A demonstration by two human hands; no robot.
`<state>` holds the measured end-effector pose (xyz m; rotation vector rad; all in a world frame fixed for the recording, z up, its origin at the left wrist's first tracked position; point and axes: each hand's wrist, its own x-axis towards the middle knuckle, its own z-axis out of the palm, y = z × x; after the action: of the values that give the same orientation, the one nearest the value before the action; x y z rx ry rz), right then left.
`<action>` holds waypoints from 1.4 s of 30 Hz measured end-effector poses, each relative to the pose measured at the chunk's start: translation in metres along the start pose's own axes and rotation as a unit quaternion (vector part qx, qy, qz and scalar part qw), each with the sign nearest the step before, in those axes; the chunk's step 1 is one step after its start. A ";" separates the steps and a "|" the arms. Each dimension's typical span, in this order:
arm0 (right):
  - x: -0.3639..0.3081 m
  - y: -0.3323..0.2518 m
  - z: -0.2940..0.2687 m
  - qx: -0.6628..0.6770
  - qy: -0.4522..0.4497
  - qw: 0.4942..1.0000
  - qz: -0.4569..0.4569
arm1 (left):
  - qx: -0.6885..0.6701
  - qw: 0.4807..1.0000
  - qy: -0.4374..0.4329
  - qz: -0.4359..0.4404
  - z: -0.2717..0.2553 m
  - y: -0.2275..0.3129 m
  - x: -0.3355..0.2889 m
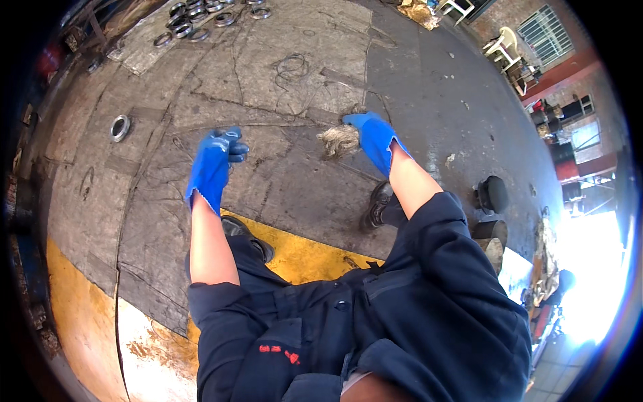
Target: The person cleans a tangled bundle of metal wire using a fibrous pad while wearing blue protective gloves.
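Both my hands wear blue gloves with long cuffs. My right hand (364,122) is closed on a tangled wad of grey-beige cotton waste (339,141), which hangs to its left above the dark floor. Part of the wad also shows beyond the fingers. My left hand (226,143) is held out over the stained floor mats with its fingers loosely bent and apart, and nothing shows in it. A single metal ring (120,128) lies on the floor to the left of that hand.
Several metal rings (194,19) lie grouped at the far left. A loop of thin wire (292,67) rests ahead on the mats. Dark round cylinders (493,194) stand to my right. A yellow strip (301,252) runs by my shoes; white chairs (504,43) stand far right.
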<state>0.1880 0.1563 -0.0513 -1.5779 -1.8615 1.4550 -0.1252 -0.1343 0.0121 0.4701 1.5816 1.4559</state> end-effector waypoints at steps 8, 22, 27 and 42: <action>-0.112 -0.087 0.062 -0.392 0.075 0.916 -0.049 | 0.293 0.898 0.020 0.328 0.042 0.005 0.012; -0.173 -0.062 0.090 -0.435 0.033 0.865 -0.249 | 0.447 0.834 -0.110 0.304 0.086 -0.022 0.043; -0.178 -0.069 0.090 -0.377 0.021 0.894 -0.243 | 0.327 0.860 -0.185 0.345 0.061 -0.056 0.069; -0.125 -0.002 -0.019 0.277 -0.122 0.952 0.046 | 0.150 0.958 -0.243 -0.004 0.064 -0.025 0.042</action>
<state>0.2448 0.0576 0.0043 -1.2602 -1.3188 2.0640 -0.0881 -0.0699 -0.0192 0.9197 1.3949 0.9909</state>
